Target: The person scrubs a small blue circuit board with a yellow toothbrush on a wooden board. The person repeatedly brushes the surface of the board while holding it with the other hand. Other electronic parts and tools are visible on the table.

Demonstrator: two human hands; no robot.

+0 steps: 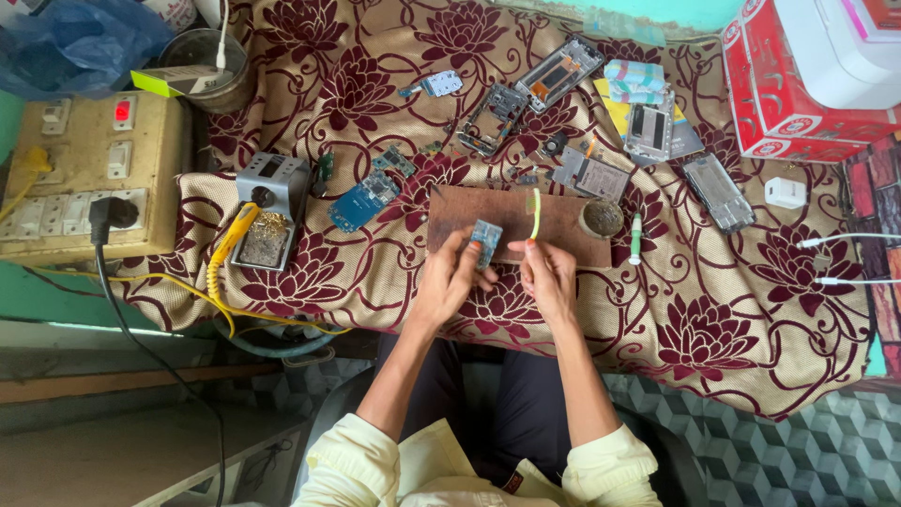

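Over the wooden board (511, 218), at the near edge of the cloth-covered table (732, 310), the left hand (449, 280) pinches a small blue circuit board (485, 243) between thumb and fingertips, tilted up off the wood. The right hand (547, 274) closes its fingers round a thin yellow-green tool (535, 213) that stands nearly upright, its tip above the wood just right of the circuit board.

The likeliest slip, as I judge it, is the circuit board twisting out of the light pinch if the tool presses on it; it would drop onto the wood or off the table's near edge into the lap. A slipping tool tip could also jab the left fingers, which sit close by.

Room is tight. A dark round lump (602, 217) rests on the wooden board's right end and a white-green pen (636, 237) lies just beyond it, so a swing to the right would knock them. To the left stand the soldering stand (270, 208) with a yellow-handled iron (231, 246) and another blue board (364, 201); its cable trails over the near edge. Behind lie phone frames (557, 71) and loose parts. The freest cloth is to the near right, by the wrists.
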